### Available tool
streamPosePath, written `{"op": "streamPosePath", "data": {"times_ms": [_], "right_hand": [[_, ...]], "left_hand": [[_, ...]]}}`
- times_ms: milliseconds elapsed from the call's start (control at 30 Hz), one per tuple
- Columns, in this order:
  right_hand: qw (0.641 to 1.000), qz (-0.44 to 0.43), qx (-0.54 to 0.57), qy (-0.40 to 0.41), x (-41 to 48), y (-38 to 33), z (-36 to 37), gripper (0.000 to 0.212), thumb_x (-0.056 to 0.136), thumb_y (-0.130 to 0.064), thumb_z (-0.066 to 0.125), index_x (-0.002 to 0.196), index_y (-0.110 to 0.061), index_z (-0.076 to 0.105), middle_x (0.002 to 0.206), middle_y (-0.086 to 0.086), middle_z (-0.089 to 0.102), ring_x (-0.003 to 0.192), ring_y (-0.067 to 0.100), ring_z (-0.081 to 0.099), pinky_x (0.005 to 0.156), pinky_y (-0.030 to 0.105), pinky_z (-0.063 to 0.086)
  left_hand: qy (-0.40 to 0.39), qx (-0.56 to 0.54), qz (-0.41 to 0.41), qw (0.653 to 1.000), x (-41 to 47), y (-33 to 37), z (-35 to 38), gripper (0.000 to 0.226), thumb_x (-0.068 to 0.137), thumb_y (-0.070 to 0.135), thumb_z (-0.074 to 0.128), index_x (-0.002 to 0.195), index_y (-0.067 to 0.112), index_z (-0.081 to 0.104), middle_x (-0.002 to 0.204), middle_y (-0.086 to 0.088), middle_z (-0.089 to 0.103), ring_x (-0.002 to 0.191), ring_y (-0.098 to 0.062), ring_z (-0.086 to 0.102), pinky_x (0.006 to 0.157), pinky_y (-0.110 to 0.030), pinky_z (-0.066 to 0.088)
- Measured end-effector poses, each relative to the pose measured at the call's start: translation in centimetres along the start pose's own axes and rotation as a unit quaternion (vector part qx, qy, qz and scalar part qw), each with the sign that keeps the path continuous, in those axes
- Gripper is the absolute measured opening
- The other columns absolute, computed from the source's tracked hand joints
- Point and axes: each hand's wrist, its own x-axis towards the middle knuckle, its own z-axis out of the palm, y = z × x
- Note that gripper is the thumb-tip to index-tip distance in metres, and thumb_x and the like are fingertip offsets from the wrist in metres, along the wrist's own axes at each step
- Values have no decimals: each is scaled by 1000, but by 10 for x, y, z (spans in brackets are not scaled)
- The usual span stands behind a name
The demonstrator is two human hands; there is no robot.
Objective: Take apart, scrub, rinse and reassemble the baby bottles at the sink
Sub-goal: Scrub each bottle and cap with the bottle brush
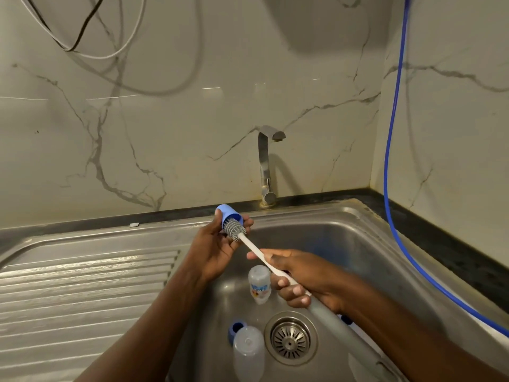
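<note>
My left hand (pixel 217 245) is held up over the back left corner of the sink (pixel 366 244), fingers and thumb curled round a blue cap (pixel 228 215). The cap's open mouth is turned toward my other hand. The grey bristled head of the bottle brush (pixel 234 230) sits in that mouth, part in and part out.

My right hand (pixel 301 281) grips the brush handle (pixel 254 250) lower down, over the middle of the basin. Its fingers are wrapped round the handle where the white stem meets the thicker grey grip, and the forefinger is stretched out along the stem.

Down in the basin, a small bottle (pixel 259 283) with a coloured print lies just behind the drain (pixel 290 338). It is below my right hand and not touching it. A clear bottle (pixel 248 351) lies near the front edge, left of the drain, with a blue ring (pixel 236 328) close against its far end. A bit of something blue shows under my right wrist; I cannot tell what it is.

The tap (pixel 265 166) stands at the back edge, and I see no water coming from it. The ribbed draining board (pixel 82 285) runs off to the left. A blue hose (pixel 392 161) hangs down the right wall and trails along the right rim.
</note>
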Motion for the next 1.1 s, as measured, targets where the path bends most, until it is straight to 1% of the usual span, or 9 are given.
{"op": "streamPosePath", "data": {"times_ms": [100,233,333,467,633,767,933,1000,1100], "right_hand": [[985,-24,-160,56,1,11,3,30,104,-26,37,128,-30,55,52,-6,48,37,4,38,34,17,31],[935,-89,-317,132,0,15,0,29,102,-25,39,121,-34,58,61,2,55,37,6,45,36,20,37],[898,-130,-371,198,3,15,-1,23,101,-26,39,113,-25,59,66,5,57,40,11,48,37,23,43],[856,-141,-441,231,6,18,-2,19,100,-26,40,98,-20,58,65,-1,53,41,8,45,39,26,42],[864,-130,-438,213,7,21,5,21,101,-24,37,94,-22,57,60,-3,52,34,7,47,32,20,39],[852,-136,-446,238,11,19,7,21,102,-23,34,95,-19,53,62,-2,50,38,6,45,33,19,37],[886,-116,-371,254,12,11,-1,24,103,-25,33,111,-24,55,65,4,56,34,5,46,36,21,43],[893,-108,-352,259,13,10,-4,25,103,-26,33,115,-24,54,65,4,57,34,6,46,37,21,43],[898,-96,-348,252,13,11,-3,26,103,-25,33,115,-23,55,64,6,57,34,7,46,36,21,41]], "left_hand": [[57,1,32,998,3,4,-12,49,102,30,48,137,-4,41,114,-28,66,100,-33,69,86,-41,58],[124,4,70,990,6,14,-28,53,100,21,55,143,-4,37,125,-22,55,108,-31,61,83,-44,58],[115,61,59,990,5,9,-25,51,100,22,53,142,-1,39,116,-21,61,102,-30,64,81,-40,54],[89,68,38,993,7,1,-17,49,100,19,50,143,-1,38,119,-22,64,98,-31,67,86,-41,54],[97,125,62,985,8,-4,-12,48,98,22,56,138,0,44,123,-21,60,98,-26,65,72,-30,58],[75,122,21,989,6,-10,-8,47,96,15,57,139,-1,46,124,-20,62,99,-26,67,76,-32,57],[7,179,-52,982,-1,-20,0,52,85,22,66,132,4,52,117,-20,69,102,-30,71,82,-40,58],[16,204,-60,977,-1,-22,2,55,83,23,68,132,4,52,122,-20,66,106,-30,67,83,-41,56],[39,221,-45,973,2,-26,3,63,74,26,73,129,3,54,116,-17,60,94,-24,60,77,-34,52]]}}
